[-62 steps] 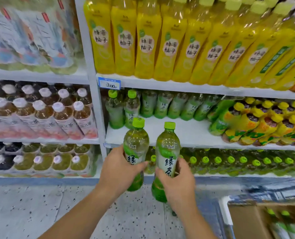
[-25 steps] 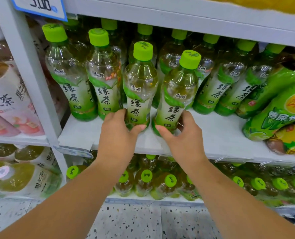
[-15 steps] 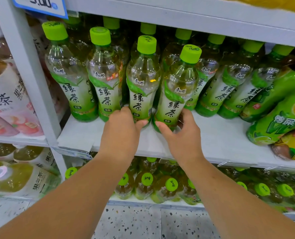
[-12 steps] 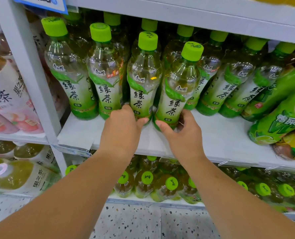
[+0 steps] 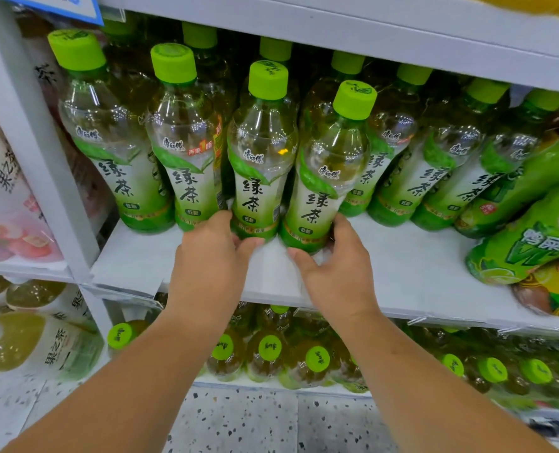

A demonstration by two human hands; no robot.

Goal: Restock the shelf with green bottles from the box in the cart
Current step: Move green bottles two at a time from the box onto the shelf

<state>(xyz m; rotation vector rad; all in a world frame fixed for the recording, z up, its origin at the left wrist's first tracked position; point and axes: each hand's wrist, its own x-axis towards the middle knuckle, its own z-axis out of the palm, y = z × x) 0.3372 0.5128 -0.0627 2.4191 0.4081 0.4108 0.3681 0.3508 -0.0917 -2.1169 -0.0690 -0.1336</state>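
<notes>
Two green-tea bottles with lime caps stand on the white shelf (image 5: 402, 276), in front of a row of the same bottles. My left hand (image 5: 211, 256) grips the base of the left bottle (image 5: 260, 158), thumb at its front and fingers round its left side. My right hand (image 5: 337, 269) grips the base of the right bottle (image 5: 328, 178), which leans slightly to the right. Both bottle bottoms touch the shelf board. The box and the cart are out of view.
Two more green-tea bottles (image 5: 114, 142) stand to the left by the white upright post (image 5: 39, 158). Green and yellow bottles (image 5: 533, 230) lie tilted at the right. Pink-labelled bottles (image 5: 3, 197) fill the left bay. A lower shelf holds green-capped bottles (image 5: 268, 348). Speckled floor lies below.
Both hands carried the two bottles from open air onto the shelf and pushed them back toward the row. In the last half second they slid slightly deeper and the view moved closer.
</notes>
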